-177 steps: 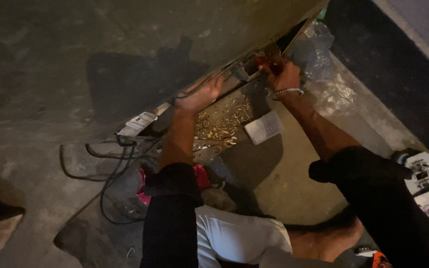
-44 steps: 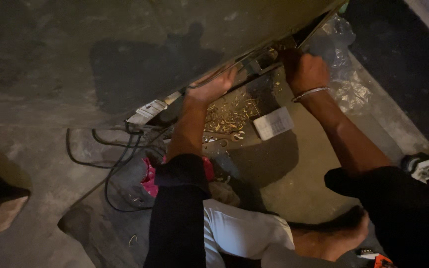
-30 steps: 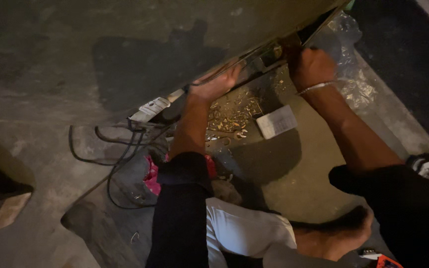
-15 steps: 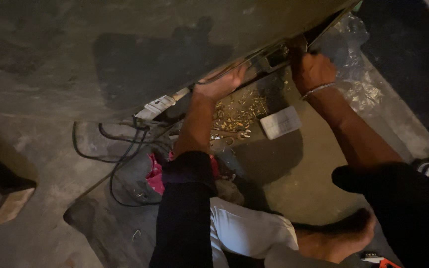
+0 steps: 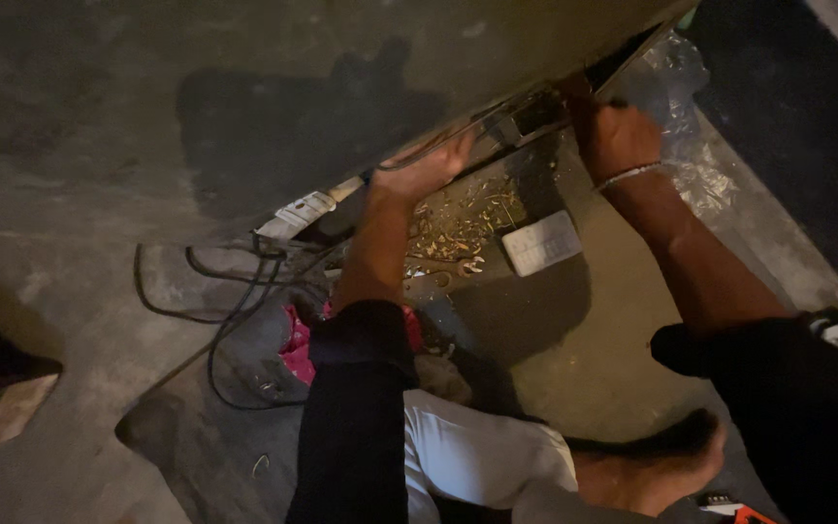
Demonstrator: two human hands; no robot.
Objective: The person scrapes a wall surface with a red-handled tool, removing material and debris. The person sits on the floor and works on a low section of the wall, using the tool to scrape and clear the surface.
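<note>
Left hand (image 5: 426, 170) presses its open palm, with no grasp, against the lower edge of the large tilted grey slab (image 5: 244, 97), bracing it beside the thin metal strip (image 5: 477, 131) that runs along that edge. Right hand (image 5: 615, 136) is clenched around a dark-handled tool at the recess under the same edge; the tool tip is hidden. Compared with half a second ago, both hands sit at the same points, indicating a sustained hold. Below lie a heap of small brass-coloured parts (image 5: 458, 218) and a white rectangular box (image 5: 541, 243) on the floor.

Dim, stained concrete floor (image 5: 70, 427)
</note>
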